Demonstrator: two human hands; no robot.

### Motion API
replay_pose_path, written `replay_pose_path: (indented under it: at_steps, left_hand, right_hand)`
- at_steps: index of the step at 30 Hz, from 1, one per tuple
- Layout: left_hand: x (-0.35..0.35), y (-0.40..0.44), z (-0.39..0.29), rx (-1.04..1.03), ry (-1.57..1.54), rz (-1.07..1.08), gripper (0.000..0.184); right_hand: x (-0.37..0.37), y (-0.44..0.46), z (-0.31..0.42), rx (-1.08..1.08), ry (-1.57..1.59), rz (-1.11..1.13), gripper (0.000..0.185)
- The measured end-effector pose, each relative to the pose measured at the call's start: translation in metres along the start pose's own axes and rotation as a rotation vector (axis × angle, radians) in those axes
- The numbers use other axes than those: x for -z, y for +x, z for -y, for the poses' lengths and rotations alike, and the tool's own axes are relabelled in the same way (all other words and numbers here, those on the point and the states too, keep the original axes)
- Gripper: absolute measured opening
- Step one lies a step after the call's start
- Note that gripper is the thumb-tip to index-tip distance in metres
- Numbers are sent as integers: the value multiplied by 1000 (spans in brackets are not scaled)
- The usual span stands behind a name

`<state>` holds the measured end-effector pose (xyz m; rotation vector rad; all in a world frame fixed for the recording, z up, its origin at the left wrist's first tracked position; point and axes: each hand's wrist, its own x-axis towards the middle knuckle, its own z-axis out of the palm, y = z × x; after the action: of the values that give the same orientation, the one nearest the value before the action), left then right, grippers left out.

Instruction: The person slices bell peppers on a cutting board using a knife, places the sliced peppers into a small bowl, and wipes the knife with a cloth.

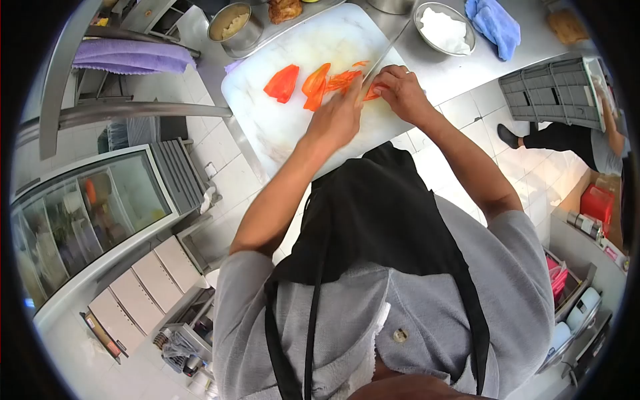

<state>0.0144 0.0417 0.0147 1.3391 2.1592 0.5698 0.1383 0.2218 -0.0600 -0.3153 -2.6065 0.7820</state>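
My left hand (338, 119) is wrapped round the handle of a knife (388, 52), whose long blade points up and to the right across the white cutting board (267, 133). Fingers of my right hand (400, 93) are bent and pressed on an orange-red vegetable piece (372, 92), right beside the blade. Thin orange-red strips (341, 81) lie left of the knife, partly hidden by my left hand. Farther left on the board are a cut piece with a yellowish edge (315, 87) and a larger red-orange piece (282, 84).
Beyond the board stand a metal pot (235, 28) and a metal bowl (445, 28) with white contents. A blue cloth (493, 28) lies farther right. Another person's leg (553, 141) shows by a grey crate (553, 92). A purple towel (133, 56) hangs on a rail at left.
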Motion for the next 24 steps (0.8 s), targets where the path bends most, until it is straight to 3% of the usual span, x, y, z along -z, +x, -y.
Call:
replay_pose_path:
  at_steps: [1,2,5,8,11,15,19,24]
  left_hand:
    - [4,-19,-6,59,6,46,58]
    - [-6,-34,3,-29,22,-12,58]
    - [1,-44,-17,151,4,115,59]
    - [-27,5,7,-30,-100,-95,59]
    - [-17,14,12,-105,-26,-103,59]
    - [3,-43,-14,98,-12,57,57]
    - [-34,-5,2,-43,-24,-139,57]
    - [-5,-6,-4,-19,-39,-15,58]
  right_hand:
    - [0,1,-1,1,-6,-10,16]
    - [0,1,0,-2,-10,-14,15]
    - [2,-3,1,-24,-4,-12,15]
    - [-1,-1,1,-23,-24,-18,15]
    - [-2,-6,-1,-33,-35,9,16]
    - [-1,-6,-1,-42,-29,-15,16]
    - [0,-4,1,-45,-13,-12,16]
    - [2,-6,-2,-39,-1,20,15]
